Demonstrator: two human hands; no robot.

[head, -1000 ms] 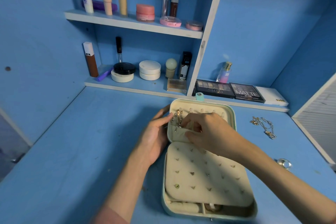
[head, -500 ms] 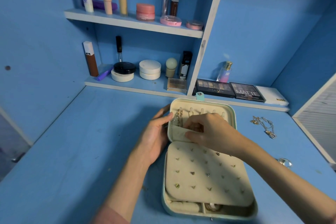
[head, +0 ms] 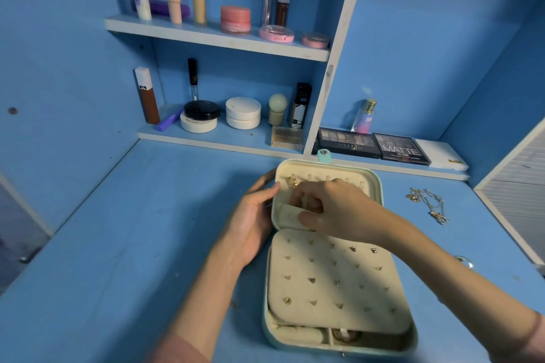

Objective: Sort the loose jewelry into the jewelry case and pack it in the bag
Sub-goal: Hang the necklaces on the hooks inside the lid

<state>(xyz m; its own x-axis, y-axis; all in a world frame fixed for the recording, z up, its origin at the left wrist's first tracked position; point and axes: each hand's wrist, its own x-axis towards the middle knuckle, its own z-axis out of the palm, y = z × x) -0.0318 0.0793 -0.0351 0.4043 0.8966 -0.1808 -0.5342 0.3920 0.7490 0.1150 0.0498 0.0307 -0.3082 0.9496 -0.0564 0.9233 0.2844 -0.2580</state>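
So, desk point(head: 118, 244): blue and filling most of my feed; the jewelry case point(head: 339, 346) lies open on it, centre-right.
Shelves point(head: 212, 38): two tiers at the back left hold cosmetics, tubes and round jars. Eyeshadow palettes point(head: 348, 143) lie on the low ledge just behind the case.
Lid point(head: 374, 183): cream-lined and folded back away from me, with a fabric pocket across its lower part.
Earring panel point(head: 333, 283): covers the near half of the case, with small studs dotted over it. Compartments show under its near edge.
Left hand point(head: 250, 221): grips the lid's left edge, thumb on the rim and fingers behind it.
Right hand point(head: 336, 209): reaches into the lid with fingers curled and thumb on the pocket. I cannot tell whether it pinches anything.
Necklaces point(head: 427, 203): a loose tangle on the desk, right of the case and apart from it.
Gold piece point(head: 293, 183): sits at the lid's upper left, just beside the right fingertips.
Ring point(head: 464, 261): silvery, on the desk beyond my right forearm and partly hidden.
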